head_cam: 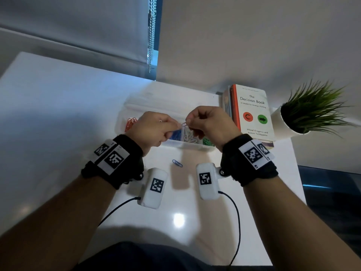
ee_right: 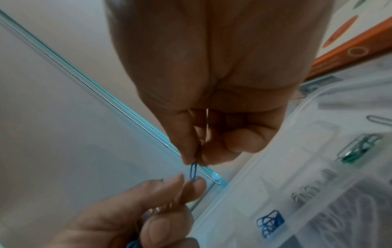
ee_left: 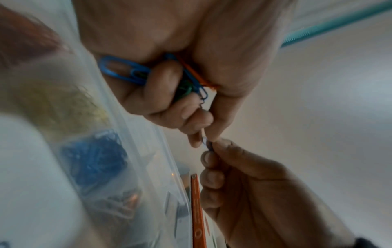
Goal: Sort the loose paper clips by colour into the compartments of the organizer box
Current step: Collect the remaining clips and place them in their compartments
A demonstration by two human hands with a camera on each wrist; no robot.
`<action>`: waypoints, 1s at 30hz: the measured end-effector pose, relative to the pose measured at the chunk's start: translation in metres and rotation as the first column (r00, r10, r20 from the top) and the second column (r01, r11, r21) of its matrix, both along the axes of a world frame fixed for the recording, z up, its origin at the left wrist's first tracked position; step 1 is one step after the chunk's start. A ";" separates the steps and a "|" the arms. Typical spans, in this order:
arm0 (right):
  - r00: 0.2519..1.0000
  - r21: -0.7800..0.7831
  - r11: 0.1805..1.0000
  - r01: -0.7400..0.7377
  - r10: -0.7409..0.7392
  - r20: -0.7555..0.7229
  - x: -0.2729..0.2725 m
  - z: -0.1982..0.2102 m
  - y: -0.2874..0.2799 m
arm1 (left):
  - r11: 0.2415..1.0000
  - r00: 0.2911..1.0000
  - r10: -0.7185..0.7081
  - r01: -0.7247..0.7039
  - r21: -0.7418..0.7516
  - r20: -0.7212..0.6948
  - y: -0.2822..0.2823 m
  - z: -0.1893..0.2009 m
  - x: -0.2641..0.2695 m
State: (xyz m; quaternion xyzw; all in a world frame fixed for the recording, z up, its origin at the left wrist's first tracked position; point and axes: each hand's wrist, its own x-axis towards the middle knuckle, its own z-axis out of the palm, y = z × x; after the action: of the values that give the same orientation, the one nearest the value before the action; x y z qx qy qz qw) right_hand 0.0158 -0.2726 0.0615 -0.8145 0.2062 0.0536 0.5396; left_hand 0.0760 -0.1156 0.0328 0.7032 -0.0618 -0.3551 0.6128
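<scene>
A: Desk [head_cam: 58, 98], glossy white, set against a plain pale wall; a roller blind with a beaded metal chain [head_cam: 151, 36] hangs at the back.

B: What stands on it?

A: A clear plastic organizer box [head_cam: 125, 114] with dividers. Orange paper clips [head_cam: 130, 123] fill its left compartment; blue, white and green ones lie in compartments further right, partly behind the hands. Right of the box stands "The Decision Book" [head_cam: 253, 110], white cover, orange spine, and a spiky green plant in a white pot [head_cam: 297, 118].

B: And the hands?

A: Both are raised over the box. The right hand [head_cam: 210, 122] pinches one end of a thin blue wire clip [ee_right: 193, 173] between thumb and forefinger; the left hand [head_cam: 154, 128] pinches the other end, its remaining fingers curled round a bundle of blue, green and orange clips [ee_left: 186, 78]. One loose blue clip [head_cam: 177, 163] lies flat on the desk nearer the person.
</scene>
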 end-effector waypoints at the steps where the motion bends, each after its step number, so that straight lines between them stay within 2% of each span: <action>1: 1.000 -0.021 1.000 0.017 -0.017 0.000 0.003 -0.001 0.005 | 0.999 0.997 0.048 -0.049 -0.023 -0.056 0.009 0.000 0.002; 4: 0.999 -0.184 0.983 -0.015 0.006 -0.050 0.014 -0.011 0.019 | 0.976 0.949 0.161 -0.193 -0.098 -0.270 0.037 -0.001 0.009; 7: 0.994 -0.340 0.939 -0.059 0.023 -0.110 0.024 -0.020 0.031 | 0.943 0.867 0.179 -0.286 -0.170 -0.465 0.061 -0.003 0.010; 9: 0.990 -0.399 0.914 -0.070 0.013 -0.144 0.028 -0.023 0.035 | 0.925 0.824 0.181 -0.328 -0.192 -0.537 0.071 -0.004 0.008; 13: 0.980 -0.450 0.890 -0.075 -0.018 -0.198 0.028 -0.022 0.038 | 0.914 0.785 0.165 -0.348 -0.206 -0.597 0.086 -0.003 0.001; 16: 0.991 -0.531 0.847 -0.031 -0.044 -0.128 0.006 -0.012 0.038 | 0.911 0.767 0.141 -0.348 -0.221 -0.626 0.094 -0.007 -0.004; 18: 0.987 -0.531 0.839 -0.117 0.038 -0.158 -0.016 -0.012 0.046 | 0.911 0.759 0.132 -0.347 -0.224 -0.638 0.097 -0.010 -0.006; 20: 0.945 -0.503 0.824 -0.262 0.113 -0.307 -0.034 -0.024 0.058 | 0.914 0.757 0.125 -0.340 -0.222 -0.642 0.098 -0.013 -0.009; 23: 0.886 -0.606 0.689 -0.399 0.119 -0.448 -0.044 -0.055 0.070 | 0.926 0.761 0.114 -0.315 -0.210 -0.639 0.096 -0.014 -0.013; 26: 0.918 -0.669 0.673 -0.317 0.041 -0.394 -0.045 -0.067 0.077 | 0.937 0.767 0.101 -0.288 -0.199 -0.633 0.096 -0.014 -0.015; 30: 0.924 -0.666 0.681 -0.306 0.042 -0.381 -0.043 -0.074 0.078 | 0.942 0.768 0.079 -0.266 -0.204 -0.636 0.096 -0.013 -0.019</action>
State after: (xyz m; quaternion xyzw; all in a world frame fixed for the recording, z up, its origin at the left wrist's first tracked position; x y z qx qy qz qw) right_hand -0.0271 -0.1946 -0.0126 -0.9538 0.2196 0.1587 0.1300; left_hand 0.0568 -0.0199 0.0200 0.4556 0.1581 -0.4947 0.7230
